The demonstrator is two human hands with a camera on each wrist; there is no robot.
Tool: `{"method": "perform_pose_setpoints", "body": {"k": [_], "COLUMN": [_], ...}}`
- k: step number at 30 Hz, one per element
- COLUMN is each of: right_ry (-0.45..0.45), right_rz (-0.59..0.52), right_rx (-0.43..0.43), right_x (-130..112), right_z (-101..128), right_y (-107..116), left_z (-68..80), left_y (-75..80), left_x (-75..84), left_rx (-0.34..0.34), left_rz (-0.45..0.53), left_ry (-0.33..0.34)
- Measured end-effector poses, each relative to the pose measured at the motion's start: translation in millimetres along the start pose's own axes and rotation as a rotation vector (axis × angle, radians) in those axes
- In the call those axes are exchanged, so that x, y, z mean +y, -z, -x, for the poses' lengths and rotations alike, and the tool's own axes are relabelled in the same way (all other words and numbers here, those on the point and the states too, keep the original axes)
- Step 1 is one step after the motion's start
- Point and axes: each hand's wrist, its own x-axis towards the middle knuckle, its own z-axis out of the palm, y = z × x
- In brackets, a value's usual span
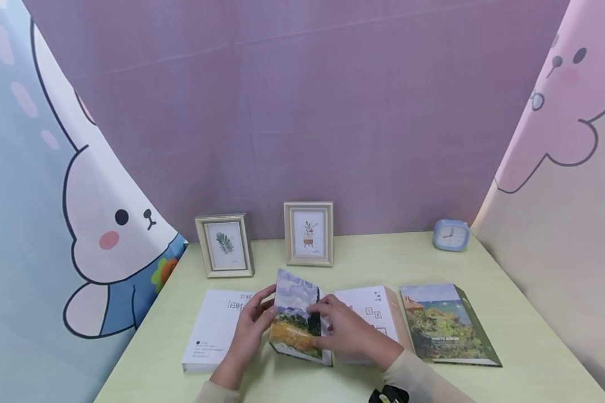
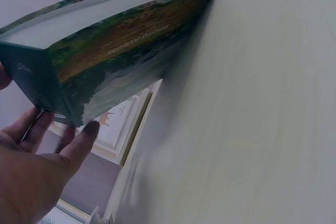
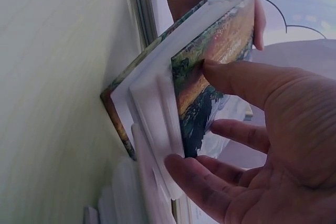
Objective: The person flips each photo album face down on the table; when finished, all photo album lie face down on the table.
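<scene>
i have my left hand (image 1: pixel 249 330) and right hand (image 1: pixel 345 330) pinching the painted-landscape hardcover album (image 1: pixel 296 322), fingers curled on its edges, tipped up between the white books, not yet laid flat on the pale green bench (image 1: pixel 524 336).

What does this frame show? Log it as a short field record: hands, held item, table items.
left hand: grip on the left edge of the painted-cover book
right hand: grip on the book's right edge, thumb on the cover
book state: tilted up, lower edge on the green table
lying flat: white book, seaside-cover album
at back: two picture frames, blue clock
</scene>
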Motion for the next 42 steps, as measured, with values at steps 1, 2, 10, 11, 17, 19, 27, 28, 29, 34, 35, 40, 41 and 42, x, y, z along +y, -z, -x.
{"method": "perform_pose_setpoints", "body": {"k": [1,2,10,11,17,19,27,28,29,34,35,40,41,42], "right_ry": [-0.004,-0.007,-0.004,-0.004,-0.008,-0.002,0.052,0.058,0.064,0.084,0.088,0.092,0.092,0.093], "right_rz": [-0.014,-0.024,-0.071,-0.081,-0.169,-0.202,-0.309,-0.329,-0.347,-0.44,-0.449,-0.473,-0.476,-0.475], "right_rx": [0.0,0.0,-0.004,-0.004,0.0,0.003,0.008,0.004,-0.001,-0.027,-0.03,-0.045,-0.048,-0.051], "right_x": [-1,-2,-5,-5,-6,-7,-8,-9,-9,-11,-11,-13,-13,-12], "right_z": [0,1,3,3,2,2,0,0,0,1,1,0,-1,-1], "right_y": [0,0,0,0,1,1,3,3,3,4,4,6,6,6], "left_z": [0.4,0.8,3.8,3.9,4.4,4.5,4.2,4.0,3.7,3.1,3.1,2.9,2.9,3.0], "left_y": [-0.2,-0.3,-1.0,-1.4,-5.0,-5.6,-5.8,-5.8,-5.8,-6.7,-6.9,-8.3,-8.7,-9.1], "left_x": [0.5,0.8,5.3,5.4,6.5,7.1,7.5,7.3,6.9,5.8,5.5,3.5,3.1,2.9], "left_rx": [-0.019,-0.042,-0.146,-0.146,-0.147,-0.159,-0.219,-0.227,-0.235,-0.271,-0.28,-0.305,-0.304,-0.302], "left_rz": [0.008,0.02,0.063,0.06,0.076,0.093,0.107,0.113,0.118,0.154,0.157,0.135,0.127,0.122], "left_ry": [-0.001,-0.005,-0.07,-0.08,-0.134,-0.142,-0.159,-0.163,-0.17,-0.167,-0.168,-0.175,-0.177,-0.176]}}
